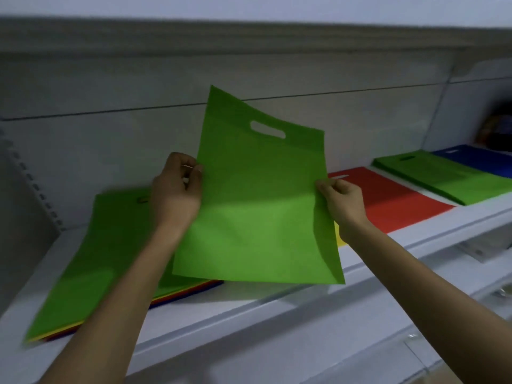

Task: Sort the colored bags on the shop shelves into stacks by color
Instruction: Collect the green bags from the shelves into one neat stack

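Observation:
A green bag [257, 195] with a cut-out handle is held up off the white shelf [249, 309], tilted. My left hand [177, 189] pinches its left edge and my right hand [343, 200] pinches its right edge. Below on the left lies a mixed stack [91, 261] with a green bag on top and yellow, red and blue edges showing beneath. To the right lie a red stack [388, 200], a green stack [437, 176] and a blue stack [476, 159]. A sliver of yellow bag [338, 236] shows behind the held bag.
The shelf's back panel [110, 139] rises close behind the bags, and an upper shelf [249, 34] overhangs. A slotted upright [36, 187] stands at the left. Dark items [496, 131] sit at the far right. A lower shelf with clear price holders [471, 250] lies below.

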`<state>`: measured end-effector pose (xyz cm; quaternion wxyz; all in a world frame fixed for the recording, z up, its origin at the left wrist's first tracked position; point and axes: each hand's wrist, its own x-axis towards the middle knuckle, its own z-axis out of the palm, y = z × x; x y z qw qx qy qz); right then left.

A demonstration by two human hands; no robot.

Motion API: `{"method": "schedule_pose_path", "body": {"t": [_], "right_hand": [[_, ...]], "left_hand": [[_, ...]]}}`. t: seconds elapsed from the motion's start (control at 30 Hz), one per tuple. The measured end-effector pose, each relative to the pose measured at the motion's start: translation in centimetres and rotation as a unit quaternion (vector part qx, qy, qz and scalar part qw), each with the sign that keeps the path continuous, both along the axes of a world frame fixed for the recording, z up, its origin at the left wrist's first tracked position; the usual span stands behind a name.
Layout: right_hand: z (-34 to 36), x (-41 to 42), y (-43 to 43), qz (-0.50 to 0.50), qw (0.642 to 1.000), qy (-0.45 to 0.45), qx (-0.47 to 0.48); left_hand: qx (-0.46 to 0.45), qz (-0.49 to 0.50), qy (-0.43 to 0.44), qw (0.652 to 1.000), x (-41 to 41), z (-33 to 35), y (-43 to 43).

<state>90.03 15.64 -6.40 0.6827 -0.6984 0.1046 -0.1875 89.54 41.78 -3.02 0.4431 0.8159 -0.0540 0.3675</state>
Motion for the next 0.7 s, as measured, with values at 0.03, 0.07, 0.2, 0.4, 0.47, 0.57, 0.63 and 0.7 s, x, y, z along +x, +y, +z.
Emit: {"method": "schedule_pose_path", "body": {"t": [0.03,0.07,0.2,0.4,0.47,0.57,0.63,0.7], "right_hand": [[0.0,-0.5,-2.3,-0.016,1.000,-0.005,-0.026],[-0.1,-1.1,-4.6,-0.029,0.998,-0.007,-0.049],[-0.2,-4.1,-13.1,-0.063,0.996,0.022,-0.053],[-1.5,-8.1,-23.6,-0.103,0.992,0.022,-0.064],[-1.8,-9.2,-26.6,-0.122,0.989,0.034,-0.082],[-2.2,-10.2,-30.7,-0.119,0.988,0.053,-0.086],[-2.1,-10.2,-33.4,-0.137,0.985,0.052,-0.095],[-1.7,-9.7,-36.1,-0.154,0.982,0.047,-0.098]], "left_hand": [[0.002,-0.012,0.012,1.000,0.3,0.0,-2.0],[0.003,-0.021,0.027,0.999,0.6,0.0,-4.1],[-0.021,-0.053,0.045,0.997,1.6,-0.9,-12.6],[-0.049,-0.121,0.057,0.990,1.1,-1.8,-25.1],[-0.059,-0.143,0.064,0.986,1.2,-1.9,-28.4],[-0.064,-0.167,0.095,0.979,2.3,-1.5,-32.7],[-0.047,-0.184,0.118,0.975,3.6,-0.9,-35.0],[-0.030,-0.214,0.138,0.967,5.0,-0.2,-36.9]]}}
